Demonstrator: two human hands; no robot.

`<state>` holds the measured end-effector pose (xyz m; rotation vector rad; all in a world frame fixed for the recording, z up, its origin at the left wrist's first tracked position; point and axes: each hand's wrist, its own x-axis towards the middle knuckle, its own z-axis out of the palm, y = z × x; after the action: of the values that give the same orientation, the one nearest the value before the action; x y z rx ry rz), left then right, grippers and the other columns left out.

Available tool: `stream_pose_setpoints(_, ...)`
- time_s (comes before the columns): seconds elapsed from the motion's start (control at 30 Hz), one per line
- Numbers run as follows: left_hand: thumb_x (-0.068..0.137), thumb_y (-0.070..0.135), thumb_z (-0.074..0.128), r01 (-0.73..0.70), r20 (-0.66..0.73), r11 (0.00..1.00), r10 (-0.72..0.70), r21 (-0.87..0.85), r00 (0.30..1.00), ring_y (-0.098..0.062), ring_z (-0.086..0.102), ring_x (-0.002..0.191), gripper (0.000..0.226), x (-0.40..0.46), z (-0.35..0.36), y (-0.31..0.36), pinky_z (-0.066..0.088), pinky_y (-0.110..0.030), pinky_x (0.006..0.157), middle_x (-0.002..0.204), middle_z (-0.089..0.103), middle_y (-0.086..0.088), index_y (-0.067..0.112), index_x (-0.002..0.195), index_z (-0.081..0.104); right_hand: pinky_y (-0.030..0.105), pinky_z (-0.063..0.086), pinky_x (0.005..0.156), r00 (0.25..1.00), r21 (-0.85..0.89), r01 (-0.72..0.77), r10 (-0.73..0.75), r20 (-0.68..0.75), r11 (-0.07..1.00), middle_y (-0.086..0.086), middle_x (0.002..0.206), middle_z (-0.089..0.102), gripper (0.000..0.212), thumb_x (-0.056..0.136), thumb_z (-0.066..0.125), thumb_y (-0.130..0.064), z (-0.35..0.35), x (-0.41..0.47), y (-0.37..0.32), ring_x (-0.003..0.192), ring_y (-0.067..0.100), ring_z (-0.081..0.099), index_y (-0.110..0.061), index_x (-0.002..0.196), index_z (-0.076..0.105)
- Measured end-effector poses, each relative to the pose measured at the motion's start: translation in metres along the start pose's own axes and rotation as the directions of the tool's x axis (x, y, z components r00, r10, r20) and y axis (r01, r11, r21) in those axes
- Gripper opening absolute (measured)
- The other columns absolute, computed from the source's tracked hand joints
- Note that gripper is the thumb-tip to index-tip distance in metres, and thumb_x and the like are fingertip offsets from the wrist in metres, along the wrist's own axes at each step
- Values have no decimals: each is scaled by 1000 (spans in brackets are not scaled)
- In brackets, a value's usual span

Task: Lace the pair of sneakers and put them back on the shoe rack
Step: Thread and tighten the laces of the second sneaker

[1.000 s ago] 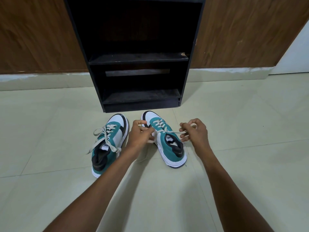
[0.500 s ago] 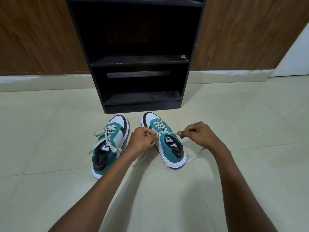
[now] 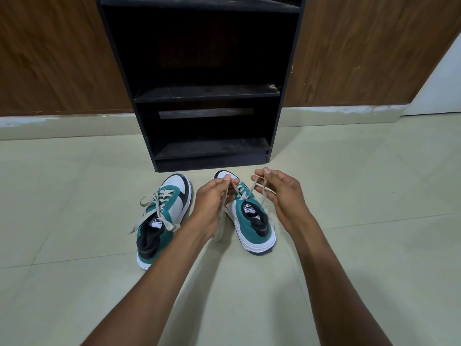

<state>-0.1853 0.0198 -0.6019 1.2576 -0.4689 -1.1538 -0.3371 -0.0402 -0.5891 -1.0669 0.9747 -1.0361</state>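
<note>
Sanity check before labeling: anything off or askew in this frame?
Left sneaker sits angled, toe pointing away from the right sneaker, its lace ends loose over the sides. The shoe rack has a chipped middle-shelf corner at the right. Nothing spilled.

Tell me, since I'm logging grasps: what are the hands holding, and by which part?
Each holds one loose end of the right sneaker's lace: left hand pinches the left strand, right hand the right strand, above the top eyelets.
</note>
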Motion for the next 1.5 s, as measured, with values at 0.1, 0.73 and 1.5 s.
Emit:
stream_pose_setpoints(0.1,99,17,61,-58,0,998,58,25,998,-20,72,94,15,0,6,-8,56,-24,75,104,78,-10,9,100,74,31,62,86,1000,24,14,-14,-16,1000,13,107,77,16,102,57,-10,12,-1,6,98,24,77,-7,102,73)
stream_pose_setpoints(0.73,85,6,78,-237,-50,966,243,106,969,-18,75,81,11,0,4,-11,61,-28,75,86,80,-6,15,92,77,18,59,70,992,-199,26,-50,-117,980,7,96,77,17,95,66,-7,30,-4,18,72,7,74,-11,111,67)
stream_pose_setpoints(1.5,80,1,81,-191,-75,974,201,121,977,0,69,57,27,-9,9,-6,51,-11,54,79,71,-8,-12,100,67,45,64,80,993,-19,-111,111,27,994,25,82,73,15,91,64,-4,29,-7,14,72,30,68,4,92,76)
